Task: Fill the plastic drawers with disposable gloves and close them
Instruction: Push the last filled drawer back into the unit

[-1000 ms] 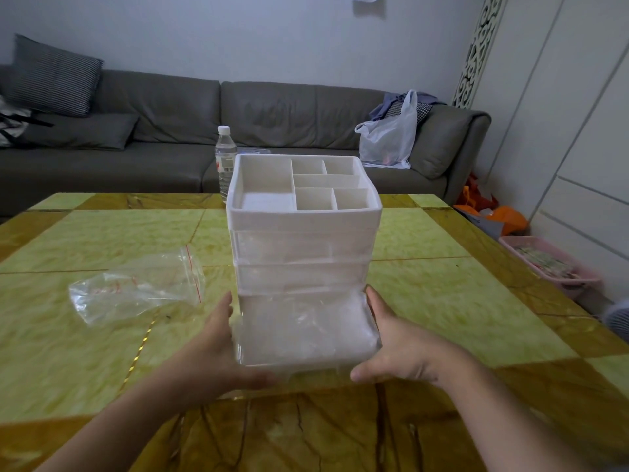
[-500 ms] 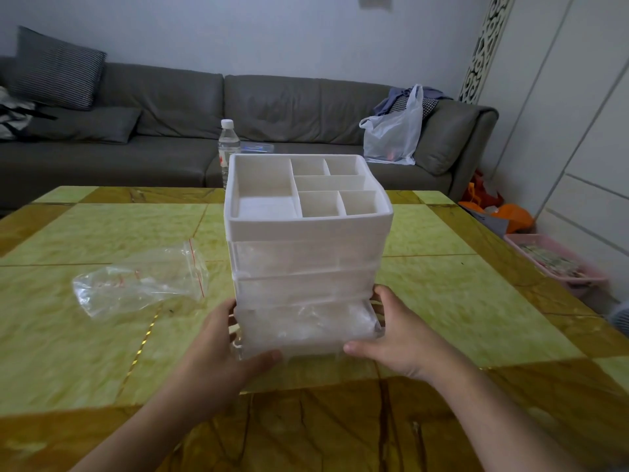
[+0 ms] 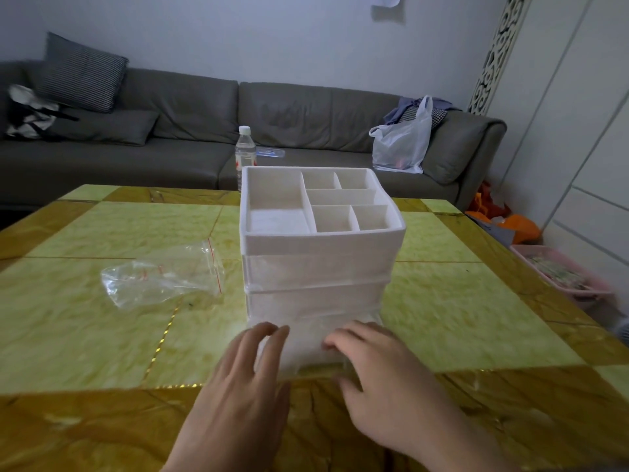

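A white plastic organiser [image 3: 320, 253] with a divided top tray and clear drawers stands mid-table. Its two upper drawers sit flush. The bottom drawer [image 3: 306, 345] holds crumpled clear disposable gloves and its front sticks out a little toward me. My left hand [image 3: 248, 379] lies with straight fingers against the left part of that drawer front. My right hand [image 3: 377, 373] presses its fingers on the right part of the front. An empty clear zip bag [image 3: 163, 277] lies to the left of the organiser.
The green and gold marble-patterned table [image 3: 459, 301] carries a water bottle [image 3: 245, 155] behind the organiser. A grey sofa [image 3: 190, 131] with a white plastic bag [image 3: 401, 141] runs along the back. A pink basket [image 3: 565, 274] sits on the floor at right.
The bottom drawer has slid into the organiser and now protrudes only slightly. Both hands moved from gripping its sides to pressing flat on its front.
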`<act>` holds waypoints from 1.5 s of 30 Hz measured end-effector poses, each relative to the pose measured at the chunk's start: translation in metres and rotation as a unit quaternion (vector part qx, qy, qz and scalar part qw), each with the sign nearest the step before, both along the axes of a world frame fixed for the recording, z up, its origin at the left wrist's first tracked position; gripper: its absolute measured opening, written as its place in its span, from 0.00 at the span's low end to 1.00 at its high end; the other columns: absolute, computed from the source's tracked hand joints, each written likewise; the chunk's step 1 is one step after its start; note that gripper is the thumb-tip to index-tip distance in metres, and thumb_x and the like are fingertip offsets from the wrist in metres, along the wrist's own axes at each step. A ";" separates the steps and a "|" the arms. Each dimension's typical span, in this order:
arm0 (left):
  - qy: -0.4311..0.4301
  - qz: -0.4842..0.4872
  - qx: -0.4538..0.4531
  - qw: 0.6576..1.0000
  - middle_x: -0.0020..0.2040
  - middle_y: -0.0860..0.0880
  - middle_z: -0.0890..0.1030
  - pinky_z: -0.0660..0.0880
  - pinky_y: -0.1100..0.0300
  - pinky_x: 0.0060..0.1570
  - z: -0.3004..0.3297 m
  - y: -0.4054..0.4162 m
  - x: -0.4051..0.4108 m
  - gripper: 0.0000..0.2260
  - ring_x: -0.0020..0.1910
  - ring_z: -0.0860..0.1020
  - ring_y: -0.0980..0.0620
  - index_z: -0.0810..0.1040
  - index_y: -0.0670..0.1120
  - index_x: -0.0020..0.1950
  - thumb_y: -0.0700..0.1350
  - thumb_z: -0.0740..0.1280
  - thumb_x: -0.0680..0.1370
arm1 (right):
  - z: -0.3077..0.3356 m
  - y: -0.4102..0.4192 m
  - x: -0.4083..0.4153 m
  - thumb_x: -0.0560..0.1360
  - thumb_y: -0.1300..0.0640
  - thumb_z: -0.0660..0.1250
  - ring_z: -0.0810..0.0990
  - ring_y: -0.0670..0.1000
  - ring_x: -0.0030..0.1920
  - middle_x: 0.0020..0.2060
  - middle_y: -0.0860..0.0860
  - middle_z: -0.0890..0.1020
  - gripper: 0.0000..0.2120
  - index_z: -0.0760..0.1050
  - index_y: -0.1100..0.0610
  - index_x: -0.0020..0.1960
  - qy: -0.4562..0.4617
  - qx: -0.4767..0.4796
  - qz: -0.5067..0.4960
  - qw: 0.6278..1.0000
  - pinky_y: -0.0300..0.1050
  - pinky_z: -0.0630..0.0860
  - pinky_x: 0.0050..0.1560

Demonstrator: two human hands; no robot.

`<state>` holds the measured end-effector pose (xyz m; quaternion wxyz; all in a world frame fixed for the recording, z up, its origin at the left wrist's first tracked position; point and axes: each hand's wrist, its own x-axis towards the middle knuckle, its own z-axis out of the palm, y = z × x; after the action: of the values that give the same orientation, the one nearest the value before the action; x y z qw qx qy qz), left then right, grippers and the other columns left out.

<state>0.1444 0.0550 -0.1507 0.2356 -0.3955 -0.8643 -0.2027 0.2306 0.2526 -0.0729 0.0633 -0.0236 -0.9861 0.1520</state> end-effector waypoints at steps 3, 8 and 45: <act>0.020 0.006 -0.059 0.998 0.67 0.44 0.76 0.81 0.48 0.58 -0.005 0.004 -0.006 0.30 0.64 0.79 0.42 0.73 0.42 0.74 0.54 0.69 0.74 | -0.006 -0.003 -0.010 0.82 0.48 0.62 0.70 0.45 0.65 0.63 0.36 0.74 0.16 0.72 0.42 0.69 -0.025 -0.010 0.005 1.000 0.45 0.72 0.70; 0.059 0.018 -0.112 0.992 0.61 0.44 0.80 0.81 0.47 0.58 0.002 0.015 -0.012 0.28 0.59 0.80 0.43 0.79 0.41 0.67 0.59 0.61 0.76 | -0.008 -0.007 -0.030 0.81 0.45 0.59 0.70 0.49 0.71 0.70 0.43 0.73 0.22 0.69 0.46 0.74 -0.099 0.010 0.009 0.995 0.50 0.71 0.73; -0.007 -0.033 -0.192 0.981 0.51 0.50 0.83 0.82 0.53 0.45 0.013 0.034 -0.025 0.26 0.47 0.83 0.47 0.74 0.52 0.71 0.49 0.74 0.73 | -0.014 0.017 -0.046 0.81 0.53 0.59 0.76 0.55 0.64 0.62 0.47 0.75 0.17 0.78 0.49 0.66 -0.159 0.064 -0.011 0.985 0.52 0.77 0.64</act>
<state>0.1195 0.0893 -0.1377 0.1424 -0.4604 -0.8752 -0.0431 0.1848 0.2698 -0.0871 -0.0910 -0.0539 -0.9910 0.0821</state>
